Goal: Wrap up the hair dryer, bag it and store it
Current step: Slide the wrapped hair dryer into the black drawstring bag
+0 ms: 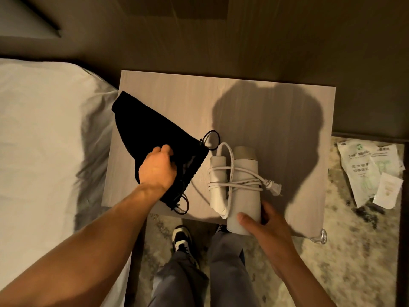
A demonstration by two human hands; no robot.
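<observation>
One white hair dryer (243,182), smooth and cylinder-shaped with its handle folded alongside, lies on the pale wood-grain table (276,111), its white cord (234,185) looped several times around the body and the two-pin plug (274,188) sticking out to the right. The right hand (267,227) curls around the dryer's near end, thumb on top. One soft black drawstring bag (143,131) lies flat just left of it; the left hand (158,168) pinches the fabric near its opening. A bed with a white sheet (39,129) stands left, and a few paper packets (371,176) lie on the mottled floor.
</observation>
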